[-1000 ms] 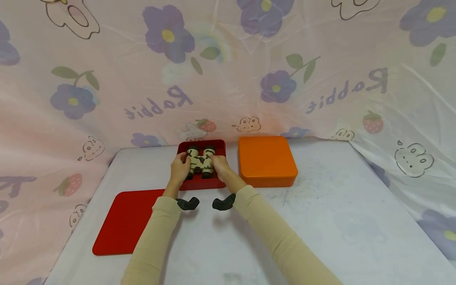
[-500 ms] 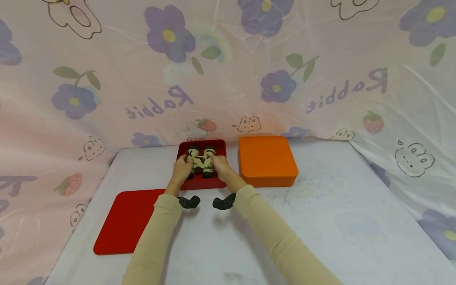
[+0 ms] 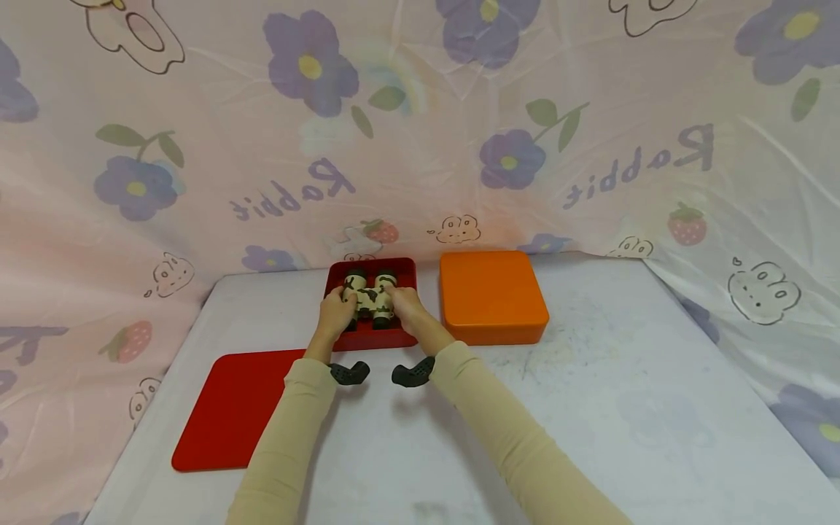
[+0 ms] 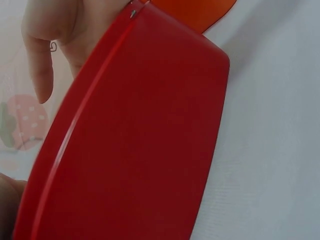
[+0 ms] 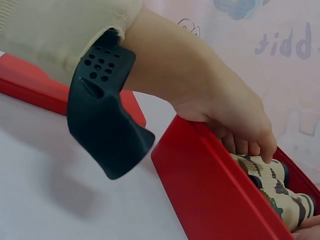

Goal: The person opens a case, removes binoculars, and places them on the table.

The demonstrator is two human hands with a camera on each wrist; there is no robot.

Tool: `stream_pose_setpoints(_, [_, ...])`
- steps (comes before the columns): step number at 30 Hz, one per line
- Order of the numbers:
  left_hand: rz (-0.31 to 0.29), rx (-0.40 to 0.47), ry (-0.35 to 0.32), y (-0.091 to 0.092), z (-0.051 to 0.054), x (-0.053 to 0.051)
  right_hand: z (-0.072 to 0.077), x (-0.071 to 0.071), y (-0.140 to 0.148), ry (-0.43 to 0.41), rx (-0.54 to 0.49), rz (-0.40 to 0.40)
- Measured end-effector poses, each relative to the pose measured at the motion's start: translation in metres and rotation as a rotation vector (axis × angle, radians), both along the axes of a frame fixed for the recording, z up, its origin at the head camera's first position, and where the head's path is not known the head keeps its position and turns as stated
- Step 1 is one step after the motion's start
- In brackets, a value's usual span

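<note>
Camouflage-patterned binoculars [image 3: 370,299] with black ends lie inside an uncovered red box [image 3: 371,339]. My left hand [image 3: 336,313] holds their left barrel, and my right hand [image 3: 408,306] holds the right one, thumb on top. In the right wrist view, my left hand [image 5: 235,107] reaches over the wall of the box [image 5: 215,185], fingers curled at the binoculars [image 5: 287,205]. A bit of my right hand [image 5: 309,231] shows at the corner. The red wall [image 4: 135,130] fills most of the left wrist view and hides the binoculars; my right hand [image 4: 57,22] appears behind it.
An orange box [image 3: 492,292] stands right of the red one. The red lid [image 3: 239,408] lies flat at the front left, partly under my left sleeve [image 3: 282,445]. A printed curtain [image 3: 420,146] hangs behind the white table [image 3: 590,408].
My left hand has shifted very slightly right, closer around the left barrel. The right hand, the binoculars and both boxes look unmoved.
</note>
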State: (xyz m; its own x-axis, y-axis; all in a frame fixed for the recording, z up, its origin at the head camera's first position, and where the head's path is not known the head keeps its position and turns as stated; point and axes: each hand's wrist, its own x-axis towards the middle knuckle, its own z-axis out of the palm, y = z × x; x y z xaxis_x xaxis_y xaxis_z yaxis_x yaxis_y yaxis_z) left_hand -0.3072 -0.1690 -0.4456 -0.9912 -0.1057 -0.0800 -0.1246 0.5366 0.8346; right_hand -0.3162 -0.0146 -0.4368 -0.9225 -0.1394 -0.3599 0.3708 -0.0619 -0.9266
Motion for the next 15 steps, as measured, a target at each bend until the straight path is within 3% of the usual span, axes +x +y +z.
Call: stream_pose_setpoints(15, [0.028, -0.052, 0.032, 0.0034, 0.0019, 0.004, 0.0005, -0.0001, 0.0, -0.013, -0.022, 0.004])
